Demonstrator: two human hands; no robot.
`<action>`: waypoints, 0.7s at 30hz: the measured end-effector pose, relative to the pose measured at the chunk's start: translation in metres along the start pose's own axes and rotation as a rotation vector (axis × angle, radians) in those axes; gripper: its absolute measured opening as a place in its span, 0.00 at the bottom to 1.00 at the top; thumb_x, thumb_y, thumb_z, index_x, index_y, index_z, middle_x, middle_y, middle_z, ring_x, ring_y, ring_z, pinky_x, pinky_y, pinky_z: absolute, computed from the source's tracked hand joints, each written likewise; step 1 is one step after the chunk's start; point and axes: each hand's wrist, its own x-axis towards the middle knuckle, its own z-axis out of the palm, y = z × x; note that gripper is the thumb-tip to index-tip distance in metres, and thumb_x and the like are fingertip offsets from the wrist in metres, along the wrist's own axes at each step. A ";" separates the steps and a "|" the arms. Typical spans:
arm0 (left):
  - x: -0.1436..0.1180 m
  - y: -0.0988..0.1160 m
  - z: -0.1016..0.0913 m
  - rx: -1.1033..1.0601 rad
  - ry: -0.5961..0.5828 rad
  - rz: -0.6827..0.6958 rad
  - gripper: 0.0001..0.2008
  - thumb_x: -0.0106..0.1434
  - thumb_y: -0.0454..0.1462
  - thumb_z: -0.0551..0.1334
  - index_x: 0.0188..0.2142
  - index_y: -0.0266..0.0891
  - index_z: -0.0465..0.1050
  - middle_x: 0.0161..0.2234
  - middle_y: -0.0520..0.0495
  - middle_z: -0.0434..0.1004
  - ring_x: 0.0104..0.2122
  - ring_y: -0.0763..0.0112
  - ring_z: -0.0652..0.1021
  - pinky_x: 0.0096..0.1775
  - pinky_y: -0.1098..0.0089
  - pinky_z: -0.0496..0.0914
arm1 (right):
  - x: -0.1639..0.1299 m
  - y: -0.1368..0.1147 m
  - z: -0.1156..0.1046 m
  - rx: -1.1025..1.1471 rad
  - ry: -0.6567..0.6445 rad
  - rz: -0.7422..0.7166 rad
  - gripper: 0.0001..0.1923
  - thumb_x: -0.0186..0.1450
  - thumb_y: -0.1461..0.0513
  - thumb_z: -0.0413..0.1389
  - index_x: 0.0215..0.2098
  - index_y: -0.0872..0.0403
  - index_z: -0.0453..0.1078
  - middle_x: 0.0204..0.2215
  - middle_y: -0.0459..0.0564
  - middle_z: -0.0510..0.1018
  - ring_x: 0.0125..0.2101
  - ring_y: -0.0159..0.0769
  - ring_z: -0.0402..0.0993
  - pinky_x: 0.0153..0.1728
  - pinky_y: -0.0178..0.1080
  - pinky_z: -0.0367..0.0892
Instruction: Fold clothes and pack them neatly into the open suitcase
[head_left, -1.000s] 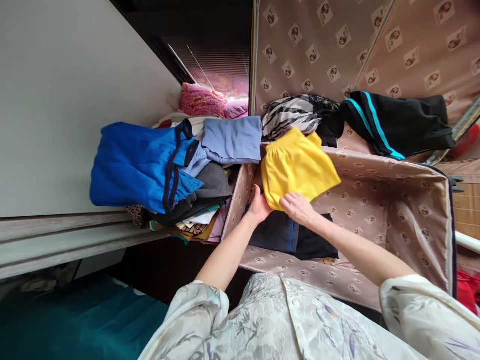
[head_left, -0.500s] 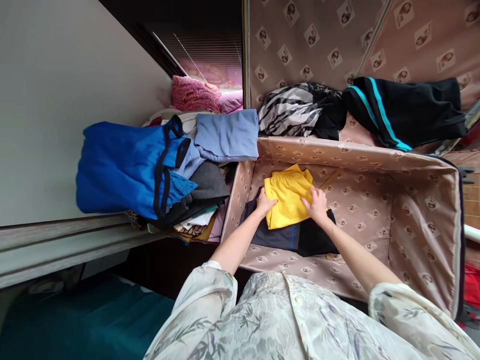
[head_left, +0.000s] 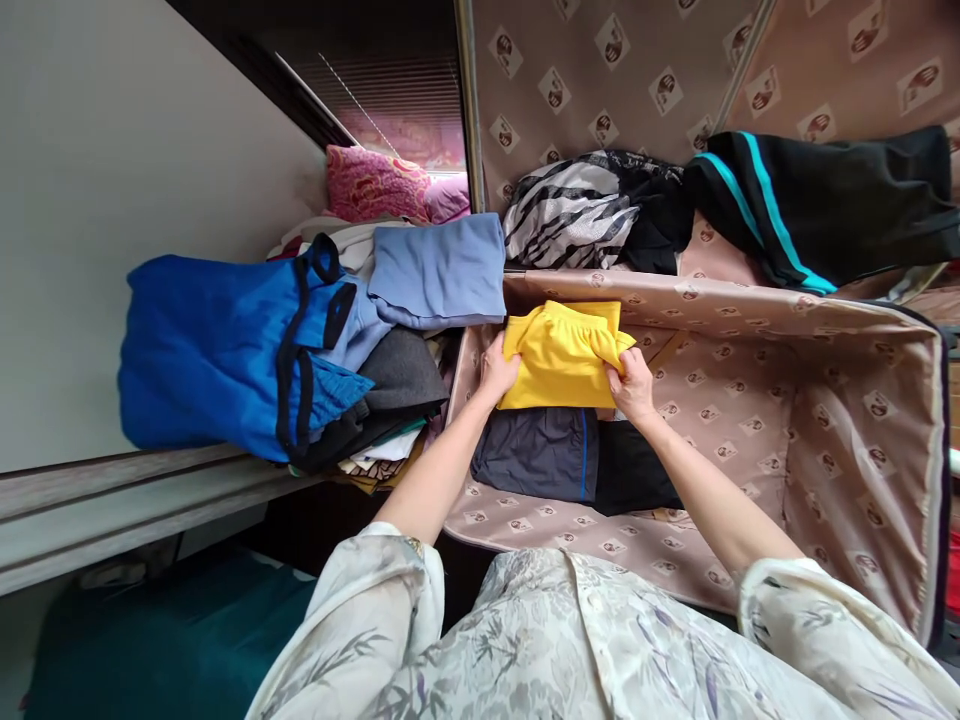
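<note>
Both hands are working inside a tan patterned fabric bin (head_left: 825, 420).
- Left hand (head_left: 498, 372) is gripping the left edge of a folded yellow garment (head_left: 559, 355), fingers closed on the cloth.
- Right hand (head_left: 634, 385) is pinching the garment's right edge, thumb on top, clamped likewise.
- The yellow garment is lying against the bin's back-left corner, its elastic waistband facing the back wall; whether it is resting fully on the bottom is hard to tell.
- Just in front of it a dark grey garment (head_left: 536, 452) with a blue seam is lying flat in the bin, with a black piece (head_left: 634, 470) beside it.

Progress, as judged: two or three pieces are sitting in the bin and the yellow one is nearly seated but not released. Much appears left: a blue bag (head_left: 210, 350) and a pile of folded clothes (head_left: 409, 370) are sitting on the ledge to the left, while a zebra-print item (head_left: 570, 215) and a black garment with teal stripes (head_left: 825, 205) are lying behind the bin.
</note>
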 end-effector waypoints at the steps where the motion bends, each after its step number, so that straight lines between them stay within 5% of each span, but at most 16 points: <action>1: 0.005 0.002 0.001 0.059 0.037 -0.040 0.36 0.60 0.28 0.62 0.68 0.31 0.62 0.59 0.32 0.75 0.58 0.48 0.76 0.61 0.58 0.67 | 0.002 -0.004 0.002 -0.044 -0.008 0.028 0.15 0.68 0.57 0.48 0.48 0.51 0.70 0.40 0.55 0.72 0.40 0.45 0.69 0.42 0.43 0.68; 4: 0.005 0.005 0.019 0.250 0.083 -0.057 0.43 0.63 0.29 0.61 0.74 0.25 0.44 0.70 0.23 0.56 0.68 0.43 0.63 0.67 0.52 0.57 | 0.013 -0.016 0.011 -0.245 -0.071 0.153 0.30 0.70 0.55 0.47 0.66 0.60 0.59 0.52 0.68 0.70 0.51 0.54 0.67 0.50 0.52 0.67; 8: -0.024 -0.008 0.051 0.475 -0.013 0.212 0.40 0.68 0.37 0.61 0.75 0.38 0.46 0.76 0.34 0.37 0.74 0.42 0.39 0.69 0.40 0.40 | 0.007 -0.026 0.020 -0.369 -0.176 -0.031 0.34 0.71 0.56 0.49 0.73 0.54 0.53 0.67 0.71 0.59 0.63 0.61 0.57 0.58 0.61 0.58; 12: -0.035 -0.041 0.063 0.546 -0.189 0.232 0.37 0.68 0.43 0.62 0.73 0.48 0.55 0.76 0.43 0.38 0.74 0.41 0.33 0.67 0.34 0.33 | -0.012 -0.014 0.029 -0.391 -0.407 -0.263 0.29 0.73 0.57 0.49 0.72 0.44 0.59 0.74 0.58 0.53 0.71 0.57 0.44 0.65 0.60 0.50; 16: -0.004 -0.067 0.060 0.534 -0.271 0.241 0.36 0.67 0.45 0.63 0.72 0.51 0.57 0.76 0.48 0.41 0.74 0.49 0.34 0.70 0.43 0.32 | -0.018 0.011 0.041 -0.438 -0.450 -0.184 0.29 0.75 0.52 0.46 0.72 0.45 0.59 0.75 0.56 0.50 0.73 0.59 0.40 0.67 0.62 0.47; 21: 0.041 -0.071 0.064 0.556 -0.263 0.262 0.35 0.69 0.47 0.60 0.73 0.45 0.57 0.77 0.46 0.37 0.74 0.51 0.31 0.70 0.49 0.31 | -0.017 0.017 0.048 -0.454 -0.431 -0.159 0.29 0.75 0.52 0.46 0.73 0.44 0.57 0.76 0.54 0.48 0.74 0.58 0.39 0.68 0.63 0.43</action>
